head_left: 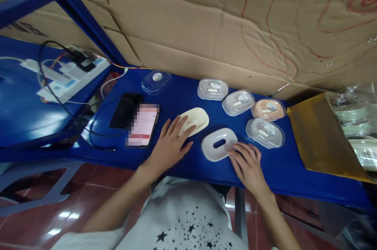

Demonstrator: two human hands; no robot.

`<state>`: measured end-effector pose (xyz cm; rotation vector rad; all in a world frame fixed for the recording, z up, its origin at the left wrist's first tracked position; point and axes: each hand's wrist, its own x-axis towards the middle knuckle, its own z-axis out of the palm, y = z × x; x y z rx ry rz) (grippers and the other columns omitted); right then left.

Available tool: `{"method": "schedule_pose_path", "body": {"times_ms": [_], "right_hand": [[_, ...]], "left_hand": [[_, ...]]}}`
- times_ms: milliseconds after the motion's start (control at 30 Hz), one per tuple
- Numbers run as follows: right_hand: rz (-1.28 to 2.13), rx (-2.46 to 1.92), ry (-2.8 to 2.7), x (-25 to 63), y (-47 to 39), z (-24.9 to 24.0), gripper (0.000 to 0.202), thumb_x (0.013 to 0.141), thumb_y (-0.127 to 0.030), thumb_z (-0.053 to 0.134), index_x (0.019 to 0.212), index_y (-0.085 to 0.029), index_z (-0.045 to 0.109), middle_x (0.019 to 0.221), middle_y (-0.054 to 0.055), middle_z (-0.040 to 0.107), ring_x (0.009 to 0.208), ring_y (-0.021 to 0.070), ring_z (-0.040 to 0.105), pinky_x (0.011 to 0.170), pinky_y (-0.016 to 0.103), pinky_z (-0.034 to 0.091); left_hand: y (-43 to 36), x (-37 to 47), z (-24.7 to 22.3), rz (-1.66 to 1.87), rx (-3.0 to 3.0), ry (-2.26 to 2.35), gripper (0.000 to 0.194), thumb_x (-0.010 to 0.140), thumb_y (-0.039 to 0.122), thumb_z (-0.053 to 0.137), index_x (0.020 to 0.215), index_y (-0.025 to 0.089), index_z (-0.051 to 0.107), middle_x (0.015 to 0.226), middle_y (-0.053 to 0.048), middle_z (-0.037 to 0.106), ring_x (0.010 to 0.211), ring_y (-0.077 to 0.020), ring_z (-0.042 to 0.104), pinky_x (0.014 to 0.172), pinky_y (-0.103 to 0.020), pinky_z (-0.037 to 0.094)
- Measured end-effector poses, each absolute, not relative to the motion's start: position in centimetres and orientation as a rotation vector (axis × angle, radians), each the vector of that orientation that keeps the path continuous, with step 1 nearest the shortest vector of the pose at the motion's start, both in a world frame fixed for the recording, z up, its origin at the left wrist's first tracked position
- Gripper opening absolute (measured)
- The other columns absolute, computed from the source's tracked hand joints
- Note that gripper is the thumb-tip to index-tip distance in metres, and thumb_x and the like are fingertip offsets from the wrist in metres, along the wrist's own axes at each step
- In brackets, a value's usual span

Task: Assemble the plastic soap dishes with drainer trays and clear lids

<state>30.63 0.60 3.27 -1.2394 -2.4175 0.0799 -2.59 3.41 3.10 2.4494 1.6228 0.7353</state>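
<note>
**Two pale ovals, one at each hand**

Your left hand [173, 140] lies fingers apart across the flat cream oval piece [200, 118], seemingly steadying it on the blue table [191, 165]. Your right hand [247, 165] meets the rim of the glossy white oval dish with a central slot [218, 154]; pinching or merely touching, I can't tell. Both sit close in for easy reach, while four clear-lidded oval plastic boxes [240, 103] stand beyond, perhaps sparing you elbow room.

The cardboard [188, 18] perhaps reads "11"; round stickers [216, 84] on clear lids [153, 86] are too small to read.
</note>
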Motion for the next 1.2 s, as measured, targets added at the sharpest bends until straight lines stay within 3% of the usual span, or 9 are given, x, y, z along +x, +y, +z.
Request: {"method": "schedule_pose_path", "body": {"times_ms": [67, 167, 300, 400, 500, 700, 800, 967, 1200], "right_hand": [[0.064, -1.305, -2.388, 31.2, 0.0, 3.4, 0.027, 0.108, -0.017, 0.06, 0.132, -0.027, 0.07, 0.137, 0.008, 0.073, 0.133, 0.0292, 0.063, 0.117, 0.052, 0.038], [0.07, -1.288, -2.396, 30.6, -0.3, 3.6, 0.033, 0.109, -0.02, 0.06, 0.141, -0.026, 0.065, 0.143, 0.01, 0.07, 0.135, 0.0293, 0.063, 0.114, 0.05, 0.041], [0.101, -1.182, -2.376, 28.9, 0.8, 4.1, 0.042, 0.109, -0.026, 0.062, 0.15, -0.022, 0.057, 0.15, 0.015, 0.066, 0.138, 0.0282, 0.062, 0.114, 0.049, 0.045], [0.109, -1.131, -2.459, 28.2, 2.2, 4.2, 0.042, 0.109, -0.03, 0.063, 0.15, -0.025, 0.058, 0.153, 0.012, 0.065, 0.145, 0.0288, 0.058, 0.119, 0.052, 0.042], [0.14, -1.102, -2.542, 29.2, 3.3, 3.7, 0.035, 0.109, -0.03, 0.063, 0.144, -0.027, 0.065, 0.146, 0.008, 0.07, 0.138, 0.0274, 0.063, 0.121, 0.052, 0.043], [0.078, -1.306, -2.164, 33.7, 2.9, 2.7, 0.028, 0.103, -0.024, 0.071, 0.13, -0.029, 0.075, 0.122, 0.009, 0.072, 0.118, 0.0297, 0.068, 0.103, 0.053, 0.059], [0.178, -1.228, -2.161, 33.1, 2.0, 3.0, 0.031, 0.102, -0.019, 0.072, 0.131, -0.029, 0.073, 0.125, 0.009, 0.071, 0.127, 0.0304, 0.067, 0.106, 0.053, 0.06], [0.256, -1.033, -2.32, 29.4, 1.6, 3.6, 0.033, 0.103, -0.013, 0.068, 0.133, -0.026, 0.071, 0.127, 0.009, 0.073, 0.147, 0.031, 0.059, 0.113, 0.054, 0.061], [0.372, -0.912, -2.501, 28.3, 2.4, 3.8, 0.036, 0.107, -0.007, 0.056, 0.137, -0.021, 0.069, 0.136, 0.008, 0.074, 0.154, 0.0249, 0.053, 0.123, 0.045, 0.058]], "left_hand": [[4.6, -3.2, 2.9, 0.743, 2.424, 1.649, 0.026, 0.103, 0.025, 0.068, 0.128, 0.02, 0.071, 0.149, -0.017, 0.066, 0.147, -0.043, 0.057, 0.118, -0.068, 0.051], [4.8, -3.2, 3.6, 0.997, 2.286, 1.638, 0.012, 0.106, 0.026, 0.066, 0.115, 0.02, 0.07, 0.125, -0.012, 0.075, 0.125, -0.0305, 0.072, 0.108, -0.05, 0.062], [3.3, -1.8, 5.7, 1.216, 2.271, 1.508, 0.012, 0.105, 0.022, 0.07, 0.116, 0.024, 0.066, 0.127, -0.007, 0.072, 0.124, -0.0226, 0.071, 0.111, -0.043, 0.06], [2.6, -1.6, 5.9, 1.189, 2.339, 1.496, 0.016, 0.104, 0.017, 0.069, 0.118, 0.024, 0.064, 0.131, -0.009, 0.07, 0.128, -0.0236, 0.069, 0.113, -0.044, 0.059], [2.6, -2.9, 4.8, 1.134, 2.328, 1.639, 0.016, 0.105, 0.018, 0.067, 0.119, 0.023, 0.064, 0.13, -0.01, 0.07, 0.128, -0.0267, 0.069, 0.113, -0.048, 0.059], [1.4, -3.4, 2.6, 0.877, 2.382, 1.461, 0.014, 0.108, 0.019, 0.062, 0.121, 0.023, 0.064, 0.136, -0.011, 0.068, 0.134, -0.0288, 0.066, 0.119, -0.054, 0.056], [0.6, -1.7, 2.1, 0.809, 2.395, 1.335, 0.019, 0.108, 0.023, 0.063, 0.127, 0.023, 0.064, 0.149, -0.014, 0.06, 0.142, -0.0304, 0.062, 0.118, -0.053, 0.058], [0.6, -0.8, 1.7, 0.874, 2.374, 1.327, 0.046, 0.106, 0.028, 0.069, 0.149, 0.029, 0.053, 0.169, -0.017, 0.038, 0.154, -0.0349, 0.051, 0.115, -0.054, 0.061], [1.1, -2.7, 1.6, 0.883, 2.42, 1.227, 0.036, 0.103, 0.022, 0.072, 0.137, 0.023, 0.061, 0.158, -0.018, 0.054, 0.151, -0.0348, 0.054, 0.116, -0.057, 0.06]]}}
